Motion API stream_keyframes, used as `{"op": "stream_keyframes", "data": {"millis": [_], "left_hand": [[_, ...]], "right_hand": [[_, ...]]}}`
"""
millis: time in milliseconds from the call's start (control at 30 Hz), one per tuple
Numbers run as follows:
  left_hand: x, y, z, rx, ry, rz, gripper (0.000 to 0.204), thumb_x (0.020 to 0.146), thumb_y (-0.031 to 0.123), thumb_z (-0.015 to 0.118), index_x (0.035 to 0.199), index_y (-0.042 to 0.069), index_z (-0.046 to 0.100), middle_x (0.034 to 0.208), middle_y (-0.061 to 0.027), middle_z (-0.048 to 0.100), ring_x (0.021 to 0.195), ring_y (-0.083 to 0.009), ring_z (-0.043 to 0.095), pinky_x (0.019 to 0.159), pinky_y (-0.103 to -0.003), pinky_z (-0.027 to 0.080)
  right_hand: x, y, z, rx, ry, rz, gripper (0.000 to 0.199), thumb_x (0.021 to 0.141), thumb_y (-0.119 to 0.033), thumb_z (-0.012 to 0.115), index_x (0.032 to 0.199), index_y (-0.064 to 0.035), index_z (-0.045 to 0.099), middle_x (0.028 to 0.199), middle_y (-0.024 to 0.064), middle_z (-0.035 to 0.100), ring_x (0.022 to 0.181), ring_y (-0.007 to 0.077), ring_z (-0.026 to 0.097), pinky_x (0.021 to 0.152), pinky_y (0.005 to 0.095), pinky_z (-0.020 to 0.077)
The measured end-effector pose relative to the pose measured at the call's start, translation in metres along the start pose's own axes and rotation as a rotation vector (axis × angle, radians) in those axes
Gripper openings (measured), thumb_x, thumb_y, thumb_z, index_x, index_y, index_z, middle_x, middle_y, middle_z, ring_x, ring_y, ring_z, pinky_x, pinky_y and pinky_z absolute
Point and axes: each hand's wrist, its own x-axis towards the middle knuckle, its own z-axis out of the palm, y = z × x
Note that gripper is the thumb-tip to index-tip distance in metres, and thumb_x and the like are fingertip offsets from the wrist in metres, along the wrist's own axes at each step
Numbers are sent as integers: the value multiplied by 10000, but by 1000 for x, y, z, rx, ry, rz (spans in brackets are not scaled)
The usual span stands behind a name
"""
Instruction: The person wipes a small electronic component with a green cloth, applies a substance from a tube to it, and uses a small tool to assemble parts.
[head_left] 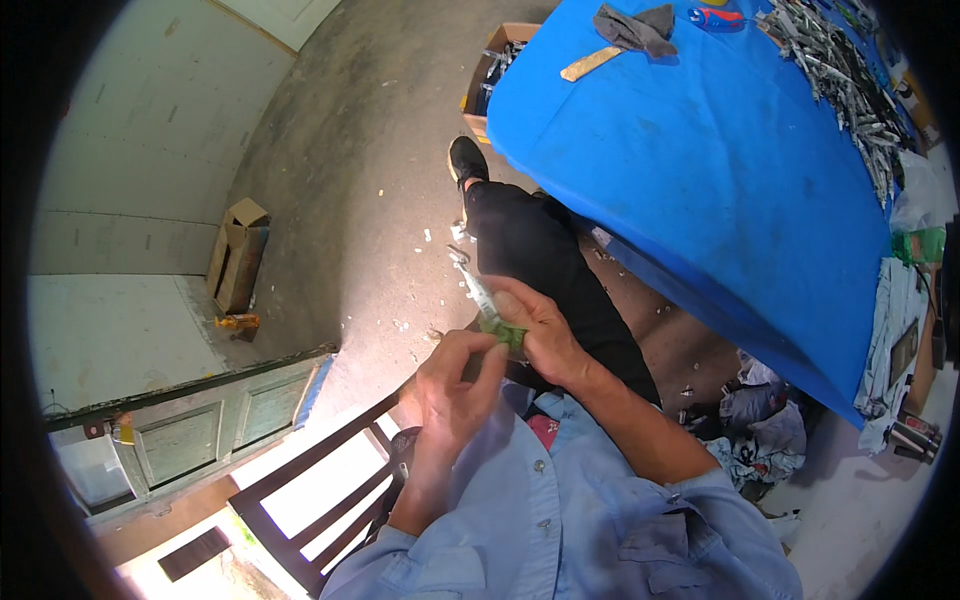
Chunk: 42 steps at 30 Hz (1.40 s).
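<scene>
A large table under a bright blue cloth [700, 170] fills the upper right, with a heap of slim grey metal pieces [845, 75] along its far right edge. Below its near edge, over the lap, the right hand [545, 330] clenches a small green-handled tool [503, 330]. Its pale metal shaft points up and left, away from the grip, while the left hand [455, 385] pinches the green end from below.

We see a slim silvery tool [472, 280] with what looks like a green handle, pointing up-left, held above the lap.
</scene>
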Motion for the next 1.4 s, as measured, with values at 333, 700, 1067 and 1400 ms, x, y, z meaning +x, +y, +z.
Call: {"op": "stream_keyframes", "data": {"millis": [333, 700, 1067, 1400], "left_hand": [[42, -23, 8, 70, 204, -59, 115, 942, 69, 756, 988, -30, 720, 787, -112, 710, 682, -128, 645, 621, -288, 513], [45, -18, 4, -93, 187, -214, 173, 979, 130, 752, 1008, -37, 717, 787, -43, 704, 687, -71, 599, 606, -243, 485], [4, -2, 11, 60, 40, 124, 115, 886, -12, 772, 989, -38, 725, 895, -141, 721, 772, -185, 693, 691, -303, 537], [40, -34, 8, -15, 170, -123, 135, 957, 92, 760, 991, -35, 726, 800, -84, 716, 702, -102, 628, 627, -268, 503]], "right_hand": [[-3, -9, 0, -172, -7, 40, 341, 1135, -168, 459, 1362, 27, 623, 943, 37, 671, 780, 69, 622, 683, 245, 522], [-5, -17, 1, 4, -34, 110, 388, 1148, -267, 458, 1378, 14, 596, 876, 42, 648, 629, 74, 561, 557, 239, 469], [-1, -6, -1, -47, 47, 94, 370, 1139, -237, 442, 1318, 24, 633, 974, 33, 663, 869, 73, 596, 740, 241, 486], [-7, -22, 5, -197, -21, 91, 355, 1126, -227, 404, 1110, 19, 659, 775, -2, 591, 659, 58, 516, 595, 263, 429]]}}
